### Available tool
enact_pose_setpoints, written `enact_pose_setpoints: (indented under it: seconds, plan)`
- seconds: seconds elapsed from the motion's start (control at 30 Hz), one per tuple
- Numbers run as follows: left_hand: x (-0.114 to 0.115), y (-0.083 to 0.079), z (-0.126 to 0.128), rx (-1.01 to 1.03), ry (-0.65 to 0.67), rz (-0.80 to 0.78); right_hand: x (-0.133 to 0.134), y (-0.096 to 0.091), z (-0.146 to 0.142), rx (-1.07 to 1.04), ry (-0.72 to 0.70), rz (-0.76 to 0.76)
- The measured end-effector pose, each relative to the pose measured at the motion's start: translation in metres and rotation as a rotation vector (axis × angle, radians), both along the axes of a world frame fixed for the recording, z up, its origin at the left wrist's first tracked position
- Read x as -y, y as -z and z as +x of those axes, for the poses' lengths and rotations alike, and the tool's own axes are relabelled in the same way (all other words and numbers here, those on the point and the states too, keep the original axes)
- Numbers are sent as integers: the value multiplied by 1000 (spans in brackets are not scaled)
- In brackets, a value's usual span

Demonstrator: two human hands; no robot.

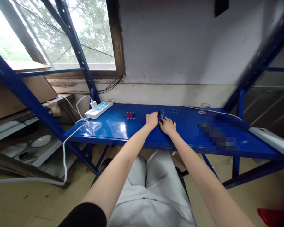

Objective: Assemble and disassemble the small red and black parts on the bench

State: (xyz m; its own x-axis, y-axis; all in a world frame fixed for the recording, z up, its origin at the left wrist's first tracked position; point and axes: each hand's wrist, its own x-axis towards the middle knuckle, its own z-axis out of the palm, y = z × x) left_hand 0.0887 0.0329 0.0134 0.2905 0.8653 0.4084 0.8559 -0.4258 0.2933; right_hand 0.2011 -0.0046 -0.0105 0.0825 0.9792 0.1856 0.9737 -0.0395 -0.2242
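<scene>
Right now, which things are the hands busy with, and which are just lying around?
Busy with: left hand, right hand, small black piece, small clear piece.
Lying around: red and black sticks, glass cup, power strip, row of tiny parts.

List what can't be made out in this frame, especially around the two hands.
- Head view: whether the left hand or right hand grips the small dark piece between them; too small, and fingers cover it.
- Row of tiny parts behind the hands: too small to identify.
- Patch on the blue table: pixelated.
- White object at right: cut off by the edge.
- Red thing, bottom right: cut off and blurred.
</scene>
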Motion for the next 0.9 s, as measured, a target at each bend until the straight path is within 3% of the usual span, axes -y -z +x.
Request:
enact_pose_setpoints:
  seconds: [0.17,0.43,0.57,0.9]
  plan:
    - [3,-1,-19,164,-6,28,-5,-2,1,-11,-17,-141]
    - [19,17,-41,712,-11,-50,-15,-4,2,-20,-28,-235]
    - [28,20,-45,877,-23,-35,-19,-5,2,-33,-32,-275]
    - [29,20,-51,952,-26,-4,-10,6,4,-71,-116,-15]
